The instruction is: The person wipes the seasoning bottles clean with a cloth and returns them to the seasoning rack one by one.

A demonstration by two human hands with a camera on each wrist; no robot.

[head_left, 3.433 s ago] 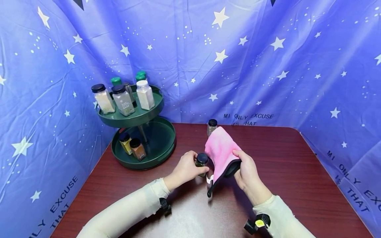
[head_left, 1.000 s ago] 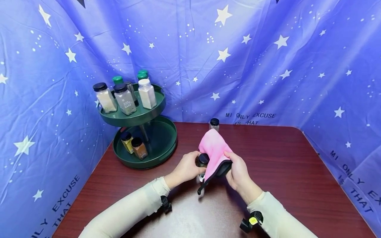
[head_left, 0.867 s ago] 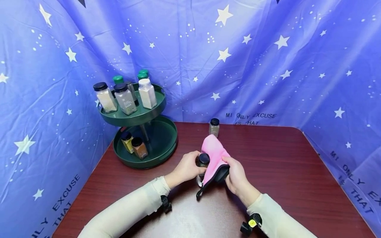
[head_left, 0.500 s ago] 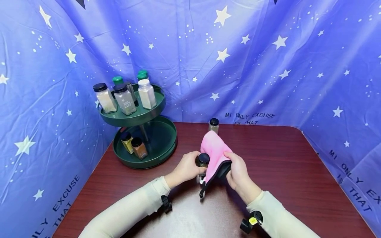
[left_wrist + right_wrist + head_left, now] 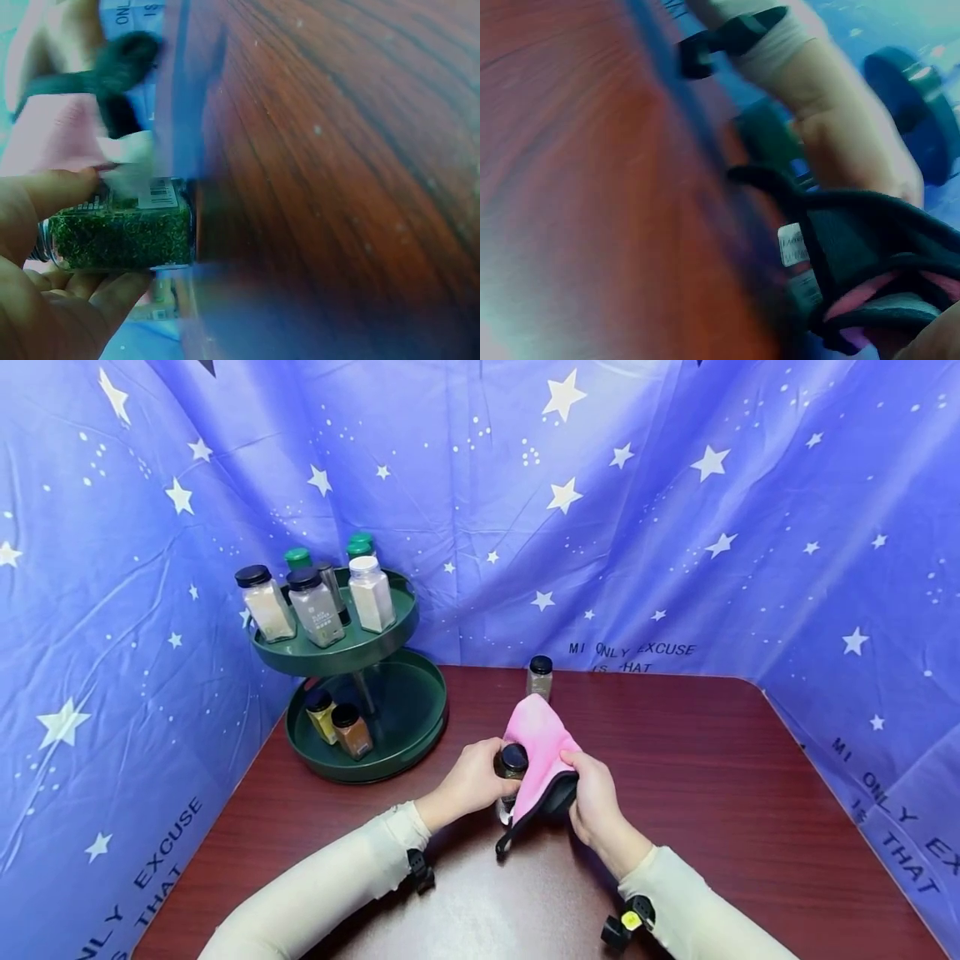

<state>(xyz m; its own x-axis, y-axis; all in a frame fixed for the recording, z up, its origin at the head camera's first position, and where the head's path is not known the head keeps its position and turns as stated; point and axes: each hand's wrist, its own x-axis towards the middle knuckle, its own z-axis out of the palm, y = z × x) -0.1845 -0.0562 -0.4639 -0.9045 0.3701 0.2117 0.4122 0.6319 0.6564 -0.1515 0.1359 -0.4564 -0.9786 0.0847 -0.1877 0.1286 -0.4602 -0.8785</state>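
My left hand (image 5: 472,778) grips a clear spice jar (image 5: 124,236) filled with green dried herbs, its black lid (image 5: 514,757) on top. In the left wrist view the thumb lies on one side of the jar and the fingers on the other. Pressed against the jar's right side is a pink cloth (image 5: 536,743) with black edging and a small loop, which my right hand (image 5: 597,797) pinches between thumb and fingers. A white tag (image 5: 793,244) hangs from the cloth near the jar. Part of the jar's body is hidden behind the cloth and fingers.
A dark green two-tier rack (image 5: 367,768) stands at the left, with several jars above and a yellow jar (image 5: 321,718) and an orange-brown jar (image 5: 352,732) below. Behind the cloth, another black-lidded jar (image 5: 539,678) stands near the back edge of the brown table (image 5: 712,777).
Over the last seconds the right hand and cloth have moved left against the jar. Within the last second the cloth shifts back and forth slightly. The left hand keeps its grip on the jar.
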